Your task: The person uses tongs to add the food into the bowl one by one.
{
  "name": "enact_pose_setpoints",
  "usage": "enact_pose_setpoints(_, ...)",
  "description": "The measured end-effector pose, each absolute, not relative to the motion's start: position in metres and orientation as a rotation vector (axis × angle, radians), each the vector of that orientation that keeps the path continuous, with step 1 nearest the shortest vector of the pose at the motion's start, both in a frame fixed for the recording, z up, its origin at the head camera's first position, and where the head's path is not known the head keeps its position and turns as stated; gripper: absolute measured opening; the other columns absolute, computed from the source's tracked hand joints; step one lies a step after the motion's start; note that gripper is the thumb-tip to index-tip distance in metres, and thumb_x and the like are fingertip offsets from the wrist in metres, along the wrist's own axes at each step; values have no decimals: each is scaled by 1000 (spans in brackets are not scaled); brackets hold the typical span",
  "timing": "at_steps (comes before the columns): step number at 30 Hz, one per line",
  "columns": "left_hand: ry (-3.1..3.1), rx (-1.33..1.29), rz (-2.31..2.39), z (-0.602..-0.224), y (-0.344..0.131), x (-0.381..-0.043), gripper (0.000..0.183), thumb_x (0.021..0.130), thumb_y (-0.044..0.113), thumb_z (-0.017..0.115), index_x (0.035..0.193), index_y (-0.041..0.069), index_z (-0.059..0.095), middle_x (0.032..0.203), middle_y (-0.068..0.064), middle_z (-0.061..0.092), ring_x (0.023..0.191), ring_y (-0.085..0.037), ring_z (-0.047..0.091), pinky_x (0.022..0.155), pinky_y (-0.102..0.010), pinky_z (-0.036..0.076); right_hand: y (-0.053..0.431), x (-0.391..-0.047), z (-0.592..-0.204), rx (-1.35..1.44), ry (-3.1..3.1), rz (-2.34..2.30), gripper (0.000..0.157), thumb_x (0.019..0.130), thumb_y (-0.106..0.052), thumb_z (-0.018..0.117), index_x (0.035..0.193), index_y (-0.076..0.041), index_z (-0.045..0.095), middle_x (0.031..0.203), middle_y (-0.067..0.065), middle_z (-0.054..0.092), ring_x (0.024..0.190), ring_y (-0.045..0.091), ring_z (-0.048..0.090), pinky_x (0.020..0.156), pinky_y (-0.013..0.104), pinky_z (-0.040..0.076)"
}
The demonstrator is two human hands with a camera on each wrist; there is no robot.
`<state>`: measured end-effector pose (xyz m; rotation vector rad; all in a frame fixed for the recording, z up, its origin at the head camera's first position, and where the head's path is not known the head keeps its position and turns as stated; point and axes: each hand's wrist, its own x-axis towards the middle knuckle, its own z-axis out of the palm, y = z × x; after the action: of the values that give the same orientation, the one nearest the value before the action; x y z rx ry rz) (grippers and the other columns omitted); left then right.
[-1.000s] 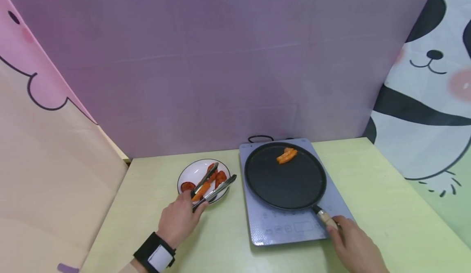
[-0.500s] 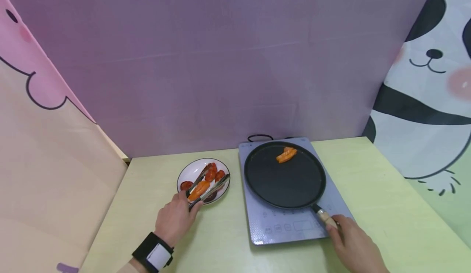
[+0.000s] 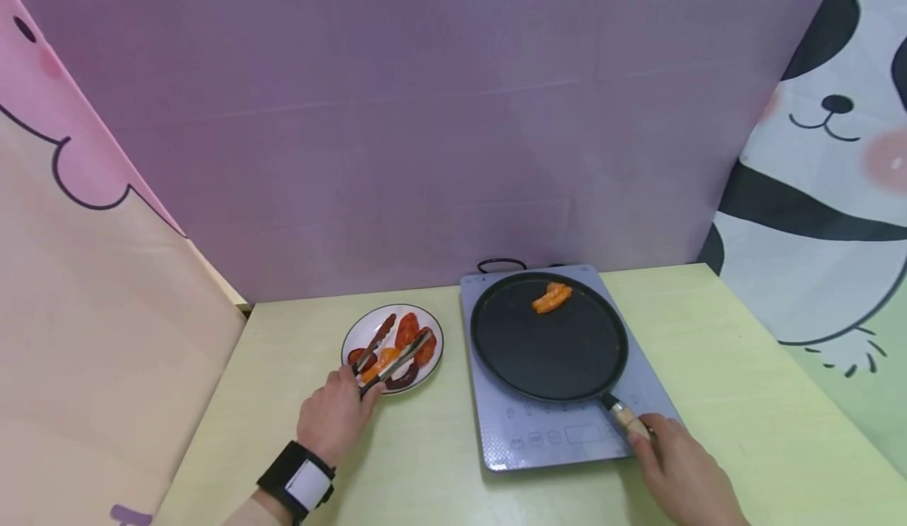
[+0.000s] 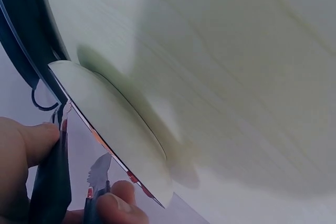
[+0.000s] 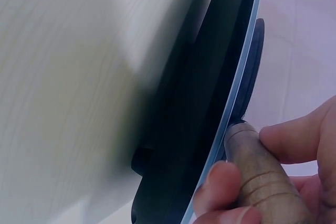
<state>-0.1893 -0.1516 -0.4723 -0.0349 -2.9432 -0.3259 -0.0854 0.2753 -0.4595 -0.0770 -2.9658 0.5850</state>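
In the head view my left hand (image 3: 333,416) holds metal tongs (image 3: 397,362) with dark grips, their two arms spread apart over a white plate (image 3: 364,331) with a dark rim. On the plate lie several red pieces of food (image 3: 407,327), an orange piece (image 3: 378,365) between the tong arms, and a dark curved piece (image 3: 404,377). My right hand (image 3: 683,471) grips the wooden handle (image 5: 265,182) of a flat black frying pan (image 3: 546,361). Orange food (image 3: 551,299) sits near the pan's far edge. The left wrist view shows the tongs beside the plate's underside.
Under the pan is a grey induction cooker (image 3: 567,443), its black cord (image 3: 501,261) looping behind it. A purple backdrop (image 3: 425,156) rises along the table's back edge. Printed cloths stand left and right, the right one with a panda (image 3: 836,172).
My left hand has drawn back slightly down and left, bringing the tong arms closer together and lower over the plate's food. My right hand and the pan stay put.
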Motion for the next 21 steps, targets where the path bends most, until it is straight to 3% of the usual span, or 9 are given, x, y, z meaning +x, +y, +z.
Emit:
enact_pose_setpoints(11, -2957, 26, -322, -472, -151, -195, 52, 84, 48, 55, 86, -3, 49, 65, -10, 47, 44, -21, 43, 35, -34, 35, 274, -86, -460, -40, -2912, 582, 30, 88, -28, 53, 104, -3, 55, 88, 11, 59, 73, 22, 54, 60, 47, 46)
enact_pose_setpoints(21, -2958, 10, -298, -472, -154, -198, 53, 84, 47, 56, 90, -5, 52, 65, -11, 49, 45, -23, 45, 36, -36, 37, 275, -86, -461, -49, -2918, 581, 30, 89, -29, 52, 104, -3, 55, 89, 11, 59, 74, 22, 54, 60, 47, 46)
